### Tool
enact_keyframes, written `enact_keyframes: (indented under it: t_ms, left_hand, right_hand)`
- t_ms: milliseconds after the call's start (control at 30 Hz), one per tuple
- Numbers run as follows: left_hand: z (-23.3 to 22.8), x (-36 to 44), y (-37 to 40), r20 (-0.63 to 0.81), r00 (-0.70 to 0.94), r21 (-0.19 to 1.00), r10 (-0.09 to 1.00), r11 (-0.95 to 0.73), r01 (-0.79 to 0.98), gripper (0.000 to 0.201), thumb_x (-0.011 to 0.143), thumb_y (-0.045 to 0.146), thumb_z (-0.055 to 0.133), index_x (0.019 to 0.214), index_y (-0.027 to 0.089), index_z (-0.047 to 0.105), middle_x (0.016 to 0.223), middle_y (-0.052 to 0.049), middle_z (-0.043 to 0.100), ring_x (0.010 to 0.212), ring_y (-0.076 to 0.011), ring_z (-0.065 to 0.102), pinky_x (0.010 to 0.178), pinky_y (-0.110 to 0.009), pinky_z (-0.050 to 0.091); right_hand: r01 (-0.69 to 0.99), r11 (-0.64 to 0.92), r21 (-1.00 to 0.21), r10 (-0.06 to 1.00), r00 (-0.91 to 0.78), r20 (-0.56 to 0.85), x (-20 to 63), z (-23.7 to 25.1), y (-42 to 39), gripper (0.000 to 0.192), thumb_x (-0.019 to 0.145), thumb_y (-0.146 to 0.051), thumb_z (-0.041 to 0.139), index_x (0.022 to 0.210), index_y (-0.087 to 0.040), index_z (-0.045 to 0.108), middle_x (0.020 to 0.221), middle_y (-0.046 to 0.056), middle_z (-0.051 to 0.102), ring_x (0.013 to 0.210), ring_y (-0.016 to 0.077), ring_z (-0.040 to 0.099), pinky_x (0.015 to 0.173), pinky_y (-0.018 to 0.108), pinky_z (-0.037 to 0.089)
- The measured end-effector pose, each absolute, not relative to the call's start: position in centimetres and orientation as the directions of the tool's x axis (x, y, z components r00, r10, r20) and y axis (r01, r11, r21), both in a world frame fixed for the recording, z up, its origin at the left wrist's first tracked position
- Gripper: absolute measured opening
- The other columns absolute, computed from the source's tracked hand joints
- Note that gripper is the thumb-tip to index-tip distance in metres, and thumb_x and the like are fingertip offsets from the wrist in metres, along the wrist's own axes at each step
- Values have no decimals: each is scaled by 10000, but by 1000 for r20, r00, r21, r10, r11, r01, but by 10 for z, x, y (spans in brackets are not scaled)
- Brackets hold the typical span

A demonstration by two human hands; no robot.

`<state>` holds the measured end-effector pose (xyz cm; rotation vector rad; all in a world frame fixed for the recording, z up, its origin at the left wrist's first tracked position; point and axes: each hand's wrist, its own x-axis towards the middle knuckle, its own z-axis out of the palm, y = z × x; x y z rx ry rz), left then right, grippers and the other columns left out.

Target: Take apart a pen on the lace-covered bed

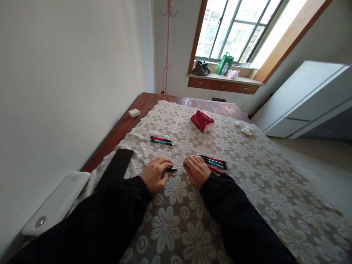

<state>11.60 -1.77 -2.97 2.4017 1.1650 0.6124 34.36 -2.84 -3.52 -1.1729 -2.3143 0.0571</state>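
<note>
**Black pen piece held above flowered cloth**

The left hand was closed on the black pen piece, well in from the left edge of the counter. Apart from it, the right hand had its fingertips drawn together at the end of a thin pale rod; whether they gripped it could not be told. Two pens, red and teal, lay beyond the left hand; more red and teal pens lay beside the right. A red packet sat nearer the far edge. A white block rested along the left edge, near the far-left corner.
</note>
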Motion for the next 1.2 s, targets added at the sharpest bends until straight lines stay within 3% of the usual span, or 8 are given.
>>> enact_keyframes:
  t_ms: [267, 667, 833, 1200]
  left_hand:
    - [-35, 114, -13, 218, 514, 563, 829, -537, 628, 128, 857, 241, 595, 957, 233, 675, 1118, -40, 656, 1096, -220, 563, 996, -375, 435]
    - [-36, 111, -10, 202, 489, 519, 849, -516, 681, 140, 887, 169, 534, 975, 220, 629, 993, -39, 651, 983, -215, 563, 897, -359, 450]
    - [-37, 111, -10, 209, 484, 495, 850, -519, 697, 193, 894, 172, 541, 1049, 235, 637, 1020, -35, 645, 1011, -218, 553, 920, -359, 436]
    - [-35, 110, -9, 221, 454, 523, 863, -497, 692, 76, 875, 204, 590, 934, 222, 633, 975, -30, 636, 985, -220, 555, 897, -363, 432]
  right_hand:
    - [726, 602, -332, 769, -415, 487, 344, -35, -28, 144, 939, -148, 404, 859, -186, 517, 801, 51, 598, 780, 191, 512, 780, 332, 386]
    - [818, 535, -210, 809, -424, 407, 346, -44, -24, 101, 919, -162, 476, 864, -184, 558, 844, 55, 609, 824, 199, 525, 777, 343, 358]
    - [827, 519, -217, 819, -408, 403, 346, -45, -24, 87, 919, -164, 497, 865, -183, 563, 854, 53, 608, 830, 200, 520, 776, 341, 361]
    - [811, 529, -248, 819, -412, 399, 344, -44, -25, 82, 903, -158, 517, 853, -179, 579, 872, 59, 593, 856, 203, 514, 775, 335, 377]
